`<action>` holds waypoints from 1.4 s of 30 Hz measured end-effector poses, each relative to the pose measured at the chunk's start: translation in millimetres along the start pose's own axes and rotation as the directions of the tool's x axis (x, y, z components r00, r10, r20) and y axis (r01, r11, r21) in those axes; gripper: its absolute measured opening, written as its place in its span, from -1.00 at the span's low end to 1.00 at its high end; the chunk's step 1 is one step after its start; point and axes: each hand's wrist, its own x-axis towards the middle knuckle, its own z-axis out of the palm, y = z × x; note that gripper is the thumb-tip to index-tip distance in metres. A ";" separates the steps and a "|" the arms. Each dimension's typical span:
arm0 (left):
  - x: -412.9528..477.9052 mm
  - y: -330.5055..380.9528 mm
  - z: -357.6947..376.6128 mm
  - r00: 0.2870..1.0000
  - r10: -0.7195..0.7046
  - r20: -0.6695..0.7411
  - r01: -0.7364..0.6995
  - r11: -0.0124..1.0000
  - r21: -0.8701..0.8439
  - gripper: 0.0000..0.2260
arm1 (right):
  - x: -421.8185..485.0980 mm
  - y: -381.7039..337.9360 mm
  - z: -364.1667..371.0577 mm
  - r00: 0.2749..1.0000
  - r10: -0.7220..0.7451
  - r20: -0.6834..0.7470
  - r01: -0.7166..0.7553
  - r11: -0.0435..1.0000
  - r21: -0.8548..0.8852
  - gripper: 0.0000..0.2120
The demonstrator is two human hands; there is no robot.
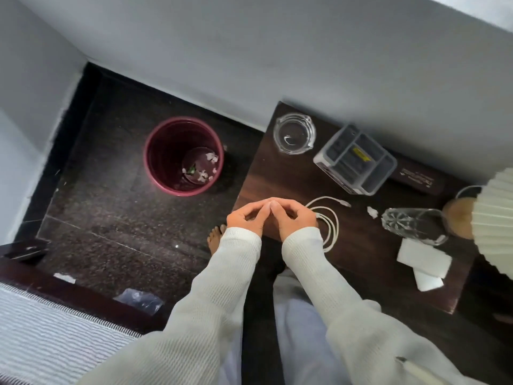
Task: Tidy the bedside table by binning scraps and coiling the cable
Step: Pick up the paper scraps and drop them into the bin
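My left hand (245,218) and my right hand (295,216) hover over the front left corner of the dark bedside table (277,162). Their fingers are curled and the fingertips meet; nothing shows between them. A white cable (333,226) lies in loose loops against the right side of my right hand, its left part hidden under that hand, its plug end (345,203) pointing right. A small white scrap (372,212) lies on the table further right. The maroon bin (183,156) stands on the floor to the left, with scraps at its bottom.
On the table are a glass ashtray (294,133), a clear organiser box (355,159), a tipped cut-glass tumbler (410,225), white folded pads (423,258) and a pleated lamp shade (497,218). My bare foot (216,240) and a plastic wrapper (138,298) are on the floor.
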 end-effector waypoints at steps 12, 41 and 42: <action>61.3 8.3 -90.1 0.982 -0.105 -0.160 0.078 0.983 -0.168 -0.81 | 19.3 -45.7 109.4 0.988 0.032 0.150 0.002 0.976 -0.218 -0.91; 193.1 0.0 -166.8 0.934 -0.310 -0.177 0.259 0.929 -0.263 -0.73 | 72.6 -56.6 265.6 0.981 0.186 0.052 -0.161 0.939 -0.304 -0.71; 187.2 1.1 -166.2 0.939 -0.290 -0.186 0.242 0.939 -0.246 -0.74 | 66.5 -55.0 261.4 0.985 0.168 0.045 -0.149 0.949 -0.278 -0.74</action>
